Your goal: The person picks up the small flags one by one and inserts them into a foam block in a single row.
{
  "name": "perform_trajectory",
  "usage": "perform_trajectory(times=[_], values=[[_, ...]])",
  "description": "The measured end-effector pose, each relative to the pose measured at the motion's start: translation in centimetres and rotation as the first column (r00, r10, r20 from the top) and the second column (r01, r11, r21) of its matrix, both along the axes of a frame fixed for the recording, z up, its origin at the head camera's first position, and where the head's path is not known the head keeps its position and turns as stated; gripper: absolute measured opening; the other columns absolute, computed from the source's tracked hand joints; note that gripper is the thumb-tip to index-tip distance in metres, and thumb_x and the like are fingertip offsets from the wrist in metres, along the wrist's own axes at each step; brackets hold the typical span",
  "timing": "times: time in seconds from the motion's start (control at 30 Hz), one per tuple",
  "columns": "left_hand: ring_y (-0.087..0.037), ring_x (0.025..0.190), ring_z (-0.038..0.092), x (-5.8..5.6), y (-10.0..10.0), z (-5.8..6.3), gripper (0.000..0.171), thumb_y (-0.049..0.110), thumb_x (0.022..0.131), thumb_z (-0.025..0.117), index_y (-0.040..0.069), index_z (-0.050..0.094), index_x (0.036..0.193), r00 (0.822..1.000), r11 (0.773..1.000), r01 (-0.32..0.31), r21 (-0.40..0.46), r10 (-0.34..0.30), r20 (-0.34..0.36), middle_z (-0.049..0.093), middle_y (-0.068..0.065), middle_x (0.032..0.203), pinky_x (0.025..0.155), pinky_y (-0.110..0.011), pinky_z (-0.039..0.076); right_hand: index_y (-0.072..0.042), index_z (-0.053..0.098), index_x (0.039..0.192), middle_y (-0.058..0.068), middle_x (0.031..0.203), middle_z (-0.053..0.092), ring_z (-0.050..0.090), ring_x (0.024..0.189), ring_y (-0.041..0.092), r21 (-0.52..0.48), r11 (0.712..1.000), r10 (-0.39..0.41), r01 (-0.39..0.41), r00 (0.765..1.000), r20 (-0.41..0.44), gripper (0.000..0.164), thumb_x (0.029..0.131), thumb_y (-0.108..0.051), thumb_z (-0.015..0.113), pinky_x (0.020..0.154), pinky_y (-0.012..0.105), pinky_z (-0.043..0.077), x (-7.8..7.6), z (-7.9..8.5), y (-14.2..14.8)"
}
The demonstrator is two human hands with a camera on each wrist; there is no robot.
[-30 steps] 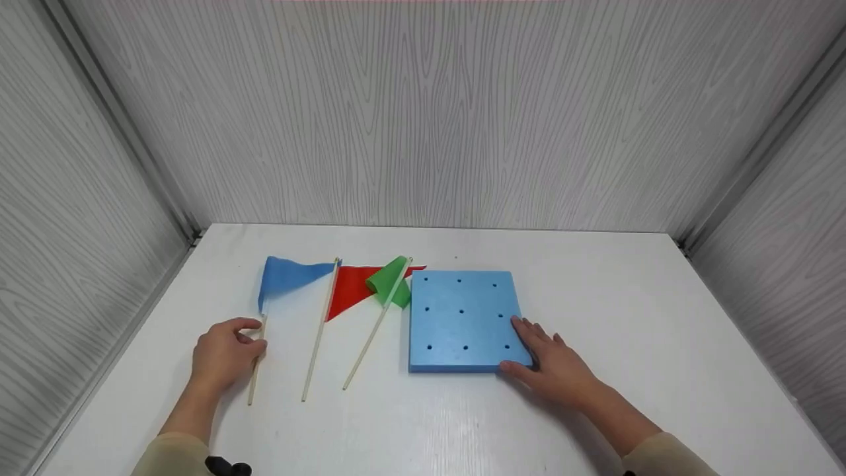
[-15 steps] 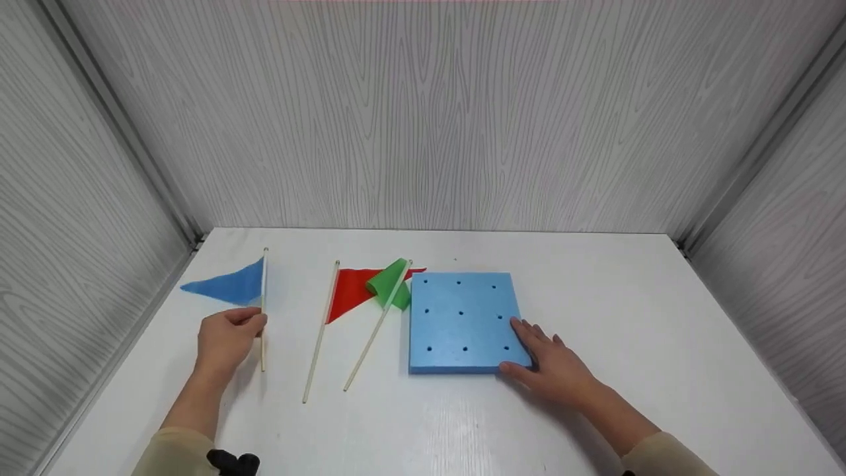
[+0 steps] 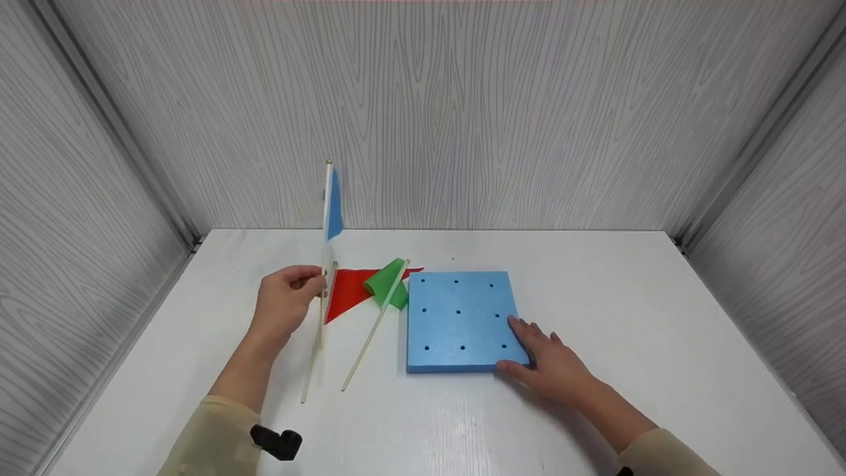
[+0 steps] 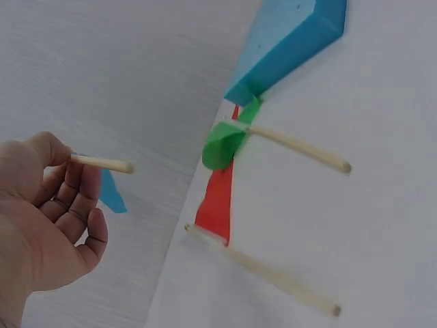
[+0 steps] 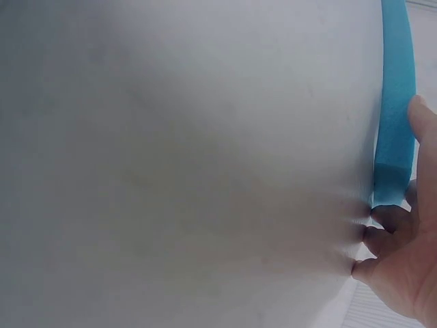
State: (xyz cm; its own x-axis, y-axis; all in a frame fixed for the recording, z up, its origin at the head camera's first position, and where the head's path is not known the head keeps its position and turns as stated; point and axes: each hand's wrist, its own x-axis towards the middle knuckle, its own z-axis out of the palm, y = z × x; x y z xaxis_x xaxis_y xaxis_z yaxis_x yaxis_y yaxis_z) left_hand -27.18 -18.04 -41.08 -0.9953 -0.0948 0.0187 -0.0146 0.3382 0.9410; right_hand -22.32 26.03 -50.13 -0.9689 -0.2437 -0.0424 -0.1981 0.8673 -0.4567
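In the head view my left hand [image 3: 283, 305] pinches the stick of a blue pennant flag [image 3: 336, 208] between thumb and fingertips. The flag stands nearly upright above the table, its cloth seen almost edge-on. From the left wrist view, the bare lower end of its stick [image 4: 106, 163] pokes out past my fingers. My right hand [image 3: 556, 370] rests at the near right corner of a flat blue block [image 3: 443, 330] with rows of small holes. Its thumb touches the front edge, while the index finger lies along the right edge; the other fingertips meet the table beside the block [image 5: 396, 102].
Left of the block, a red pennant flag [image 3: 347, 291] and a green flag [image 3: 383, 285] lie on the white table [image 3: 423, 430]. The green cloth overlaps the red one close to the block. Grey wood-grain panels [image 3: 449, 119] enclose the back and sides.
My left hand has lifted the blue flag from the table, raised it to near upright and carried it right, over the red flag's stick. My right hand keeps its place at the block.
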Motion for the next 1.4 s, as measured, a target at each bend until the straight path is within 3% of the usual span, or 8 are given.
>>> perform_trajectory(times=[0.3,0.5,0.7,1.17,1.4], values=[[-0.031,0.105,0.065,-0.8,7.1,3.2,0.018,0.012,0.104,0.068,0.006,0.074,0.12,0.976,0.984,0.163,0.077,-0.15,-0.158,0.07,-0.011,0.112,0.088,-0.027,0.059,-0.021,0.028,0.169,0.014,0.169,0.035,0.026,0.158,0.036,0.007,1.0,-0.024,0.023,0.999,0.031,0.099,0.094,-0.075,0.061,0.127,0.057,0.018,-0.1,0.2,-0.4],[-0.025,0.099,0.067,-1.1,11.3,3.9,0.014,0.013,0.104,0.069,0.009,0.075,0.116,0.941,0.965,0.256,0.064,-0.233,-0.244,0.072,-0.006,0.106,0.09,-0.032,0.06,-0.024,0.028,0.17,0.011,0.17,0.035,0.025,0.159,0.034,0.007,1.0,-0.028,0.028,0.999,0.04,0.099,0.093,-0.076,0.061,0.127,0.057,0.017,-0.2,0.0,-0.8],[-0.022,0.098,0.069,-1.7,14.7,2.8,0.015,0.014,0.104,0.068,0.01,0.075,0.117,0.914,0.944,0.327,0.054,-0.301,-0.273,0.073,-0.003,0.105,0.09,-0.032,0.059,-0.02,0.03,0.169,0.012,0.168,0.037,0.028,0.158,0.036,0.007,1.0,-0.02,0.02,1.0,0.022,0.097,0.094,-0.073,0.062,0.127,0.058,0.019,0.0,-0.1,-0.9],[-0.015,0.099,0.068,-3.4,20.5,0.4,0.015,0.014,0.105,0.067,0.01,0.075,0.117,0.891,0.912,0.404,0.065,-0.376,-0.255,0.073,0.0,0.107,0.092,-0.029,0.058,-0.021,0.029,0.169,0.013,0.169,0.036,0.027,0.158,0.038,0.003,1.0,-0.016,0.016,0.999,0.042,0.098,0.093,-0.075,0.062,0.126,0.06,0.018,-0.4,-0.1,-1.2],[-0.013,0.096,0.067,-3.9,22.0,-1.1,0.016,0.013,0.105,0.067,0.009,0.075,0.118,0.886,0.907,0.419,0.051,-0.395,-0.244,0.073,0.0,0.107,0.09,-0.027,0.058,-0.019,0.031,0.168,0.014,0.167,0.038,0.028,0.157,0.039,-0.021,1.0,-0.007,0.008,0.999,0.036,0.098,0.094,-0.074,0.062,0.126,0.062,0.019,-0.4,-0.2,-1.5]])
